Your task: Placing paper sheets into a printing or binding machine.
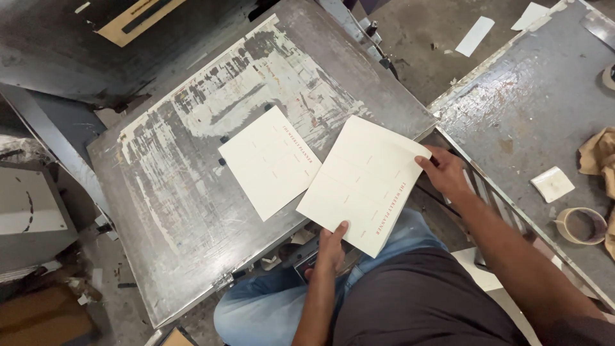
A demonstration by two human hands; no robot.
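I hold a cream printed sheet (364,181) tilted over the near right edge of a worn grey metal plate (166,192). My left hand (332,247) pinches its lower edge with the thumb on top. At the sheet's right corner, my right hand (445,173) grips it. A second cream sheet (269,160) of the same kind lies flat on the plate just to the left, with small black stops (222,150) along its upper left edge. The two sheets nearly touch.
A second grey metal surface (532,109) extends at the right, carrying a folded white card (552,184), a roll of tape (580,225) and a crumpled tan rag (599,157). Paper scraps (475,35) lie on the floor beyond. Dark machine parts (38,211) stand at the left.
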